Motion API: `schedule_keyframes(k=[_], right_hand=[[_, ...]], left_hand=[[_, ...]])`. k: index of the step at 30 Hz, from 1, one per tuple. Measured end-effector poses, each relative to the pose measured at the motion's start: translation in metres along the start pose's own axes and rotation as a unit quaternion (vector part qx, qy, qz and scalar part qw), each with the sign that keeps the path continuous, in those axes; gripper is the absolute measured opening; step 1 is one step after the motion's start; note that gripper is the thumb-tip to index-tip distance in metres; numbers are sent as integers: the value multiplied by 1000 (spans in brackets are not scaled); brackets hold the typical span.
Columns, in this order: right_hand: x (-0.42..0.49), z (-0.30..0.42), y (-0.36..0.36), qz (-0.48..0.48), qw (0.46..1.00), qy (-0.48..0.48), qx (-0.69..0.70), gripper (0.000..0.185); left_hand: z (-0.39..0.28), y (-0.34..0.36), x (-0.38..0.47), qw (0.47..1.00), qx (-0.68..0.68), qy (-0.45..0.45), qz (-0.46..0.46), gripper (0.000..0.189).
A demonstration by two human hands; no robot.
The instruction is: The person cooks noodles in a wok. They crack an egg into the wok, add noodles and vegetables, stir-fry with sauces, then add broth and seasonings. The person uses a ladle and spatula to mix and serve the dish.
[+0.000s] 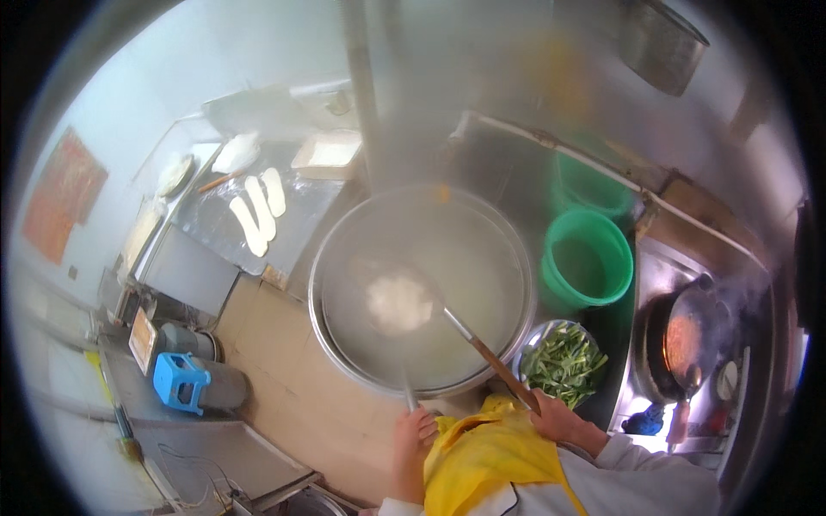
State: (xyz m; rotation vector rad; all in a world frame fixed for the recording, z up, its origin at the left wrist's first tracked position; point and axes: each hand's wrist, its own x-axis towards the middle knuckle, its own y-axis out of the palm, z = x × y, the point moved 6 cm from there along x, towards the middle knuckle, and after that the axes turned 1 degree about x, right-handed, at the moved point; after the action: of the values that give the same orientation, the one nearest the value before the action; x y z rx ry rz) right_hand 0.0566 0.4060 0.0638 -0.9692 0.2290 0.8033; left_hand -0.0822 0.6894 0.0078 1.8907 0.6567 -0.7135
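A wide, steaming metal pot (316,309) full of cloudy liquid stands before me. My right hand (555,416) is closed on the wooden handle of a long strainer or ladle (495,362). The head of that tool lies over the pot beneath a pale, blurred mass of food (400,303). At the pot's near rim, my left hand (416,432) grips a thin metal utensil (410,390), whose far end fades into the steam. A metal bowl of chopped leafy greens (561,364) sits beside the pot, close to my right hand.
Strips of dough (248,226) and a rolling pin (221,181) lie on the floured worktop (297,193). Right of the pot stands a green bucket (587,258). A wok (684,342) with reddish food smokes on the stove. A blue plastic stool (182,382) is at lower left.
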Motion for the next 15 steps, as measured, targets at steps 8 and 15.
schedule_keyframes(k=[8,15], right_hand=[[43,5,-54,-79,996,-40,-30,36],[252,31,-100,-92,906,-189,-366,29]], left_hand=[[16,-4,3,988,-133,-58,57,24],[0,0,-40,995,-90,6,37,5]])
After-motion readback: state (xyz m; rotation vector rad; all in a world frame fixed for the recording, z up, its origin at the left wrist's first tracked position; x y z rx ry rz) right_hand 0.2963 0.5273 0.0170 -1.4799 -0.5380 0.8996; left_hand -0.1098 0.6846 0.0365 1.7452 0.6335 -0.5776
